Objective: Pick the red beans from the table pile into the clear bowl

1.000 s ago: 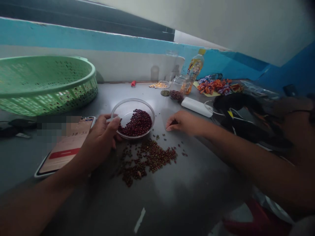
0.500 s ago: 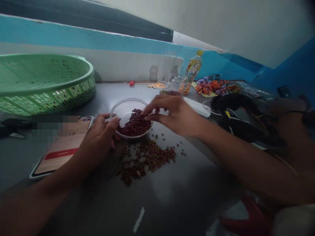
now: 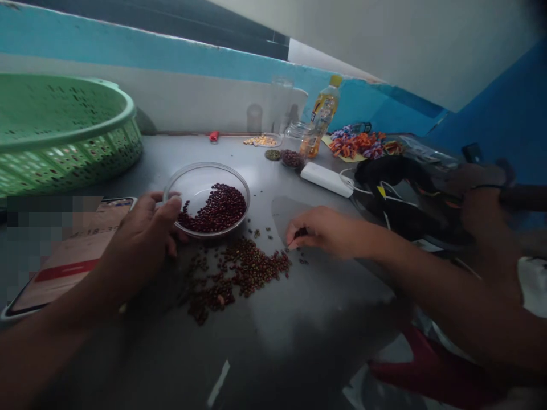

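My left hand is closed on the near left rim of a clear round bowl, thumb over the edge. Dark red beans lie heaped in the bowl's right half. In front of it, a loose pile of mixed reddish and greenish beans spreads over the grey table. My right hand is down by the pile's right edge, thumb and fingertips pinched close to the surface. What the pinch holds, if anything, is too small to make out.
Left stand a green basket and a phone. Behind are a red object, yellow kernels, a jar, a bottle and colourful yarn-like bundles. A white power strip lies right, near another person's hand.
My right hand has left the bowl and come down to the table, right of the loose beans. My left hand stays on the bowl. The whole view has shifted slightly.
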A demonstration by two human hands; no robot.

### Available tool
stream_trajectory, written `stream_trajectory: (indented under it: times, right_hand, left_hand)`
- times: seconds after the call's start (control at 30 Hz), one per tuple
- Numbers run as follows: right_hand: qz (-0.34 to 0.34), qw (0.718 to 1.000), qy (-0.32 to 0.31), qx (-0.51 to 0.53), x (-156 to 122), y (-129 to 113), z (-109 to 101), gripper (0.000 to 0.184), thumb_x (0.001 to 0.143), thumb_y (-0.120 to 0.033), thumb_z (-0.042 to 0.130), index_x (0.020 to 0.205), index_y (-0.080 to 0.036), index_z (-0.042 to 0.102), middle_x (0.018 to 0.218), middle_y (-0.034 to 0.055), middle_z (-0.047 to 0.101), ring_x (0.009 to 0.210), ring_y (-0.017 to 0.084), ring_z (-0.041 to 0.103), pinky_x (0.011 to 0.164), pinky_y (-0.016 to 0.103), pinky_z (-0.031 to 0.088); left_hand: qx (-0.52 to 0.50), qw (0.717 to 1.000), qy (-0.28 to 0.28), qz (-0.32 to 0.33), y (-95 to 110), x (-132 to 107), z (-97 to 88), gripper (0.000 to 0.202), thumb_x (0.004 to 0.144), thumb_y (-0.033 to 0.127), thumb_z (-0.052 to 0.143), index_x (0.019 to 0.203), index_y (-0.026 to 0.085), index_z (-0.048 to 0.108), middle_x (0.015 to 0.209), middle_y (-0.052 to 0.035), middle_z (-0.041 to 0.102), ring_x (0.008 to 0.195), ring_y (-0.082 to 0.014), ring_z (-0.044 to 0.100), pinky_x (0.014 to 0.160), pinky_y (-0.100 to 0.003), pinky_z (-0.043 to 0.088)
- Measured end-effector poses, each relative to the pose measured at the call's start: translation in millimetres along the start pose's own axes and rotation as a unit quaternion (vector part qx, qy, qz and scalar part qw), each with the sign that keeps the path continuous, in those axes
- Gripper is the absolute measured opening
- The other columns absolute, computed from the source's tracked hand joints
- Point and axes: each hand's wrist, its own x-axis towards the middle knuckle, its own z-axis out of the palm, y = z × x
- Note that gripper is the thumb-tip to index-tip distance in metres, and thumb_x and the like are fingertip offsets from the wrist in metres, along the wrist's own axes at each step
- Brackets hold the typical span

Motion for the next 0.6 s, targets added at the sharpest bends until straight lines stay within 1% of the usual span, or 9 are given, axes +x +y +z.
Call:
stream_trajectory:
  times: [0.1,0.2,0.27,0.37,0.43,0.5,0.6]
  right_hand:
    - [0.003,0.998,0.06,0.002,-19.3,-5.5,-3.6,0.016,0.098,-0.03,0.062,0.1,-0.022,0.076,0.098,0.0059,0.078,0.086,0.02,0.069,0.079,0.033,0.051]
    - [0.045,0.994,0.096,0.006,-34.7,1.2,-5.6,0.015,0.095,-0.03,0.065,0.097,-0.021,0.077,0.096,0.0066,0.079,0.086,0.02,0.07,0.078,0.032,0.05]
    - [0.091,0.991,0.098,0.032,-40.7,10.5,-3.6,0.016,0.092,-0.034,0.069,0.095,-0.021,0.078,0.095,0.0063,0.079,0.086,0.02,0.07,0.078,0.032,0.05]
    - [0.153,0.981,0.074,0.095,-45.4,22.7,4.4,0.023,0.083,-0.041,0.078,0.095,-0.021,0.078,0.092,0.0047,0.078,0.084,0.021,0.07,0.076,0.032,0.05]
    - [0.168,0.978,0.067,0.107,-46.9,26.3,9.9,0.024,0.081,-0.042,0.08,0.091,-0.02,0.077,0.089,0.0037,0.077,0.081,0.019,0.068,0.073,0.031,0.048]
    - [0.167,0.979,0.065,0.096,-47.3,26.7,12.9,0.021,0.082,-0.04,0.078,0.088,-0.02,0.076,0.085,0.0028,0.076,0.077,0.017,0.066,0.071,0.03,0.046]
    - [0.171,0.978,0.07,0.095,-45.2,25.7,11.6,0.021,0.081,-0.039,0.08,0.086,-0.019,0.074,0.076,0.0002,0.07,0.07,0.015,0.061,0.066,0.028,0.043]
  left_hand:
    - [-0.002,1.0,0.0,-0.004,0.9,-0.6,0.5,0.062,0.086,0.07,0.045,0.12,0.019,0.054,0.075,-0.0012,0.065,0.043,-0.0159,0.055,0.049,-0.034,0.045]
    - [0.008,1.0,-0.001,-0.004,2.9,-1.0,0.6,0.063,0.086,0.071,0.045,0.119,0.019,0.054,0.074,-0.0018,0.065,0.044,-0.0166,0.056,0.05,-0.034,0.045]
    - [0.018,1.0,0.003,-0.002,4.6,-1.4,0.6,0.063,0.086,0.071,0.044,0.12,0.018,0.054,0.074,-0.0021,0.065,0.044,-0.0166,0.055,0.05,-0.034,0.046]
    - [0.022,1.0,0.002,-0.005,6.6,-2.3,0.5,0.064,0.086,0.069,0.043,0.121,0.018,0.054,0.073,-0.0022,0.065,0.044,-0.0163,0.055,0.051,-0.034,0.045]
    - [0.021,1.0,0.0,-0.007,6.8,-2.5,0.4,0.063,0.087,0.069,0.043,0.122,0.018,0.054,0.074,-0.0021,0.065,0.045,-0.0164,0.055,0.052,-0.034,0.045]
    - [0.024,1.0,0.002,-0.009,6.0,-2.3,0.2,0.063,0.087,0.069,0.043,0.123,0.018,0.055,0.075,-0.0024,0.065,0.046,-0.017,0.055,0.053,-0.035,0.045]
    - [0.031,0.999,0.002,-0.016,3.9,-1.3,-0.3,0.066,0.087,0.071,0.043,0.126,0.019,0.055,0.077,-0.0033,0.067,0.047,-0.0184,0.056,0.057,-0.038,0.046]
